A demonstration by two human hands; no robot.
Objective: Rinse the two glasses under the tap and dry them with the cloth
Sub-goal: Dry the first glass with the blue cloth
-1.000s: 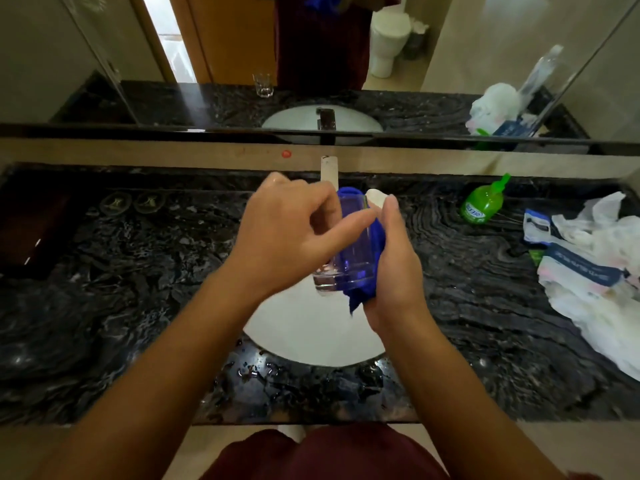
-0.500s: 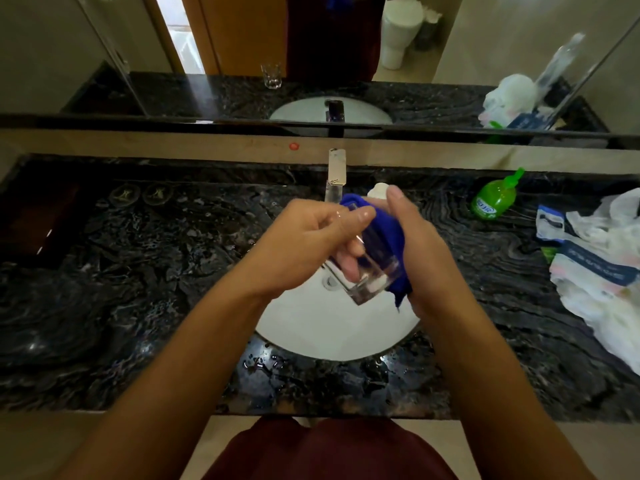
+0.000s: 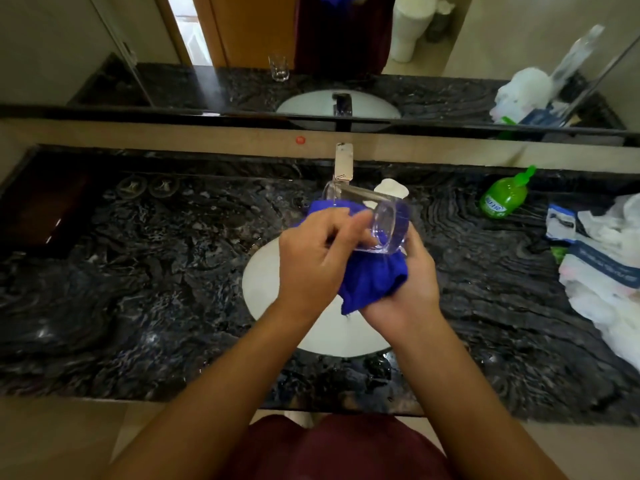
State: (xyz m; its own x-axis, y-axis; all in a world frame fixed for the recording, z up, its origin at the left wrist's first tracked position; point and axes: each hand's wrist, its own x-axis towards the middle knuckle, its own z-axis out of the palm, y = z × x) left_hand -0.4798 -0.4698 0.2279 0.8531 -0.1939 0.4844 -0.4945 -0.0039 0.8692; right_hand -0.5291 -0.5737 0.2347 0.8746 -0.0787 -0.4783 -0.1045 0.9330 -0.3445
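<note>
Glass on its side over the basin, cloth cupped beneath

A clear glass (image 3: 367, 220) lies tilted almost flat above the white basin (image 3: 263, 282), its long axis running from the rim, up by the tap (image 3: 344, 162), down and to the right to its thick base, which faces the camera. The left hand (image 3: 311, 261) comes in from the left, its fingers (image 3: 349, 223) curled around the glass wall and grasping it near the middle. The right hand (image 3: 412, 282) sits below and to the right of the base, clenched on a bunched blue cloth (image 3: 370, 282) that wraps up under the glass and shows again behind the left fingers. So the cloth touches the underside of the glass, while the base and the upper wall are bare. No water can be seen running from the tap.

This looks like the drying step for this glass. The base lies nearest the right hand, so wiping it seems the natural next move, with the left hand turning the glass about its long axis. A wet, smooth wall held over a hard basin could slip.

The second glass shows only in the mirror (image 3: 450, 46), standing upright on the dark bench (image 3: 156, 271); its real place is out of view, and whether it is done I cannot tell
</note>
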